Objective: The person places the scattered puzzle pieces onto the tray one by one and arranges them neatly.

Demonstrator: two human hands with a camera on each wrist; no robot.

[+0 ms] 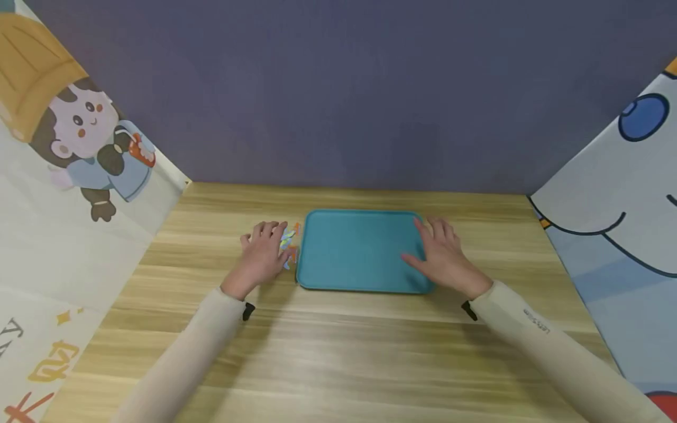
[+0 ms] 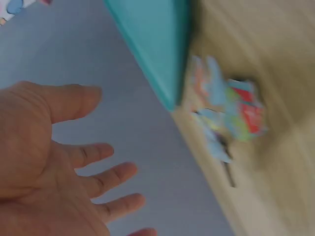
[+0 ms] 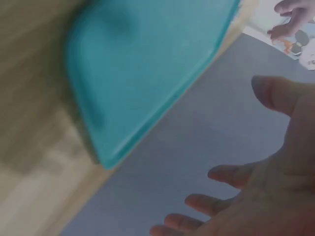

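A teal rectangular tray (image 1: pixel 365 251) with a raised rim lies flat on the wooden table. Just left of it is a small group of colourful flat pieces (image 1: pixel 288 239), blurred in the left wrist view, where the pieces (image 2: pixel 246 110) show blue, red and green. My left hand (image 1: pixel 261 255) hovers over and beside these pieces, fingers spread, holding nothing; it partly hides them in the head view. Over the tray's right end is my right hand (image 1: pixel 441 258), its fingers spread and its palm free in the right wrist view.
The wooden table (image 1: pixel 338 352) stretches in front of the tray. A dark blue-grey panel (image 1: pixel 349 94) rises behind it. Side walls with cartoon prints, a figure in a hat (image 1: pixel 84 117) at left and a large white face (image 1: pixel 624 176) at right, flank the table.
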